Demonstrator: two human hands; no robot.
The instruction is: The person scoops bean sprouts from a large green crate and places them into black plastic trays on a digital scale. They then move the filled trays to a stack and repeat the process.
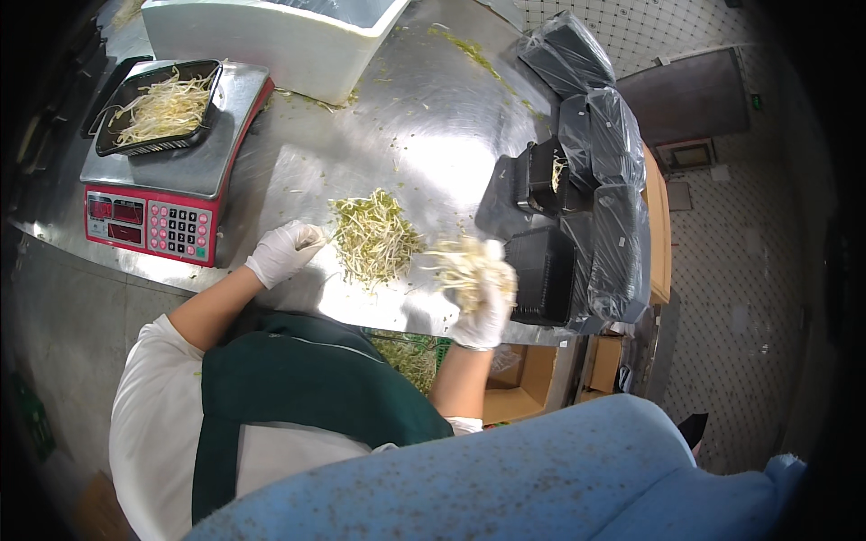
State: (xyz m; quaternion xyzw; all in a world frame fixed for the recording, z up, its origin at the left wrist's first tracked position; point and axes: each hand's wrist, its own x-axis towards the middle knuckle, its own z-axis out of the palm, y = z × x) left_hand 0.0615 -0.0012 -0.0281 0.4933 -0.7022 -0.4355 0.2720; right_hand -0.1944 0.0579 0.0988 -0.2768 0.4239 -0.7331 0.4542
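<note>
My right hand (488, 304), in a white glove, is closed around a bunch of bean sprouts (467, 270), slightly blurred, just left of a black plastic tray stack (543, 274). My left hand (287, 251), gloved too, has its fingers curled together at the left side of a sprout pile (377, 240) lying on the steel table (352, 149); whether it pinches anything is not plain. At the upper left, a black tray of sprouts (166, 108) rests on a digital scale (155, 169) with a red front and a keypad.
A white foam box (270, 51) stands at the table's back. Plastic-wrapped black trays (616, 250) line the right side, beside more black trays (541, 177) with some sprouts. Below the near edge are a green crate (443, 350) with sprouts and a cardboard box (524, 392).
</note>
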